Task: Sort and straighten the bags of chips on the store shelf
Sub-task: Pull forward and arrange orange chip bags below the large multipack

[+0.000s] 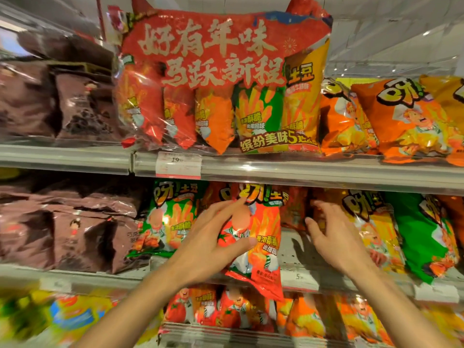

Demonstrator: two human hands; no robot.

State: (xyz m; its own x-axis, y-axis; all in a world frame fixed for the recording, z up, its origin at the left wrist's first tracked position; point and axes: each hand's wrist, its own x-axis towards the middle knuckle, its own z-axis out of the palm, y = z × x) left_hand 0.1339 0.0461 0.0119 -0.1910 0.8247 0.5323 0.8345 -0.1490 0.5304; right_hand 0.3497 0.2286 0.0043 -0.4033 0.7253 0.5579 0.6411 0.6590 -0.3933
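Left hand: fingers spread, thumb and fingers gripping the red bag, which tilts over the middle shelf edge. Right hand: fingers spread, holding nothing, just beside the yellow bag.

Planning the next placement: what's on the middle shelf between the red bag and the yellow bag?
In the head view, bare shelf between red bag and yellow bag, with the right hand over it.

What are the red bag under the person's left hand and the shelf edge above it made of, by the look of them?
The red chip bag looks like thin glossy plastic film, possibly foil-lined: it creases sharply and throws bright glare. The shelf edge looks like pale metal behind a clear plastic strip, judging by the long straight reflections; the metal could be painted.
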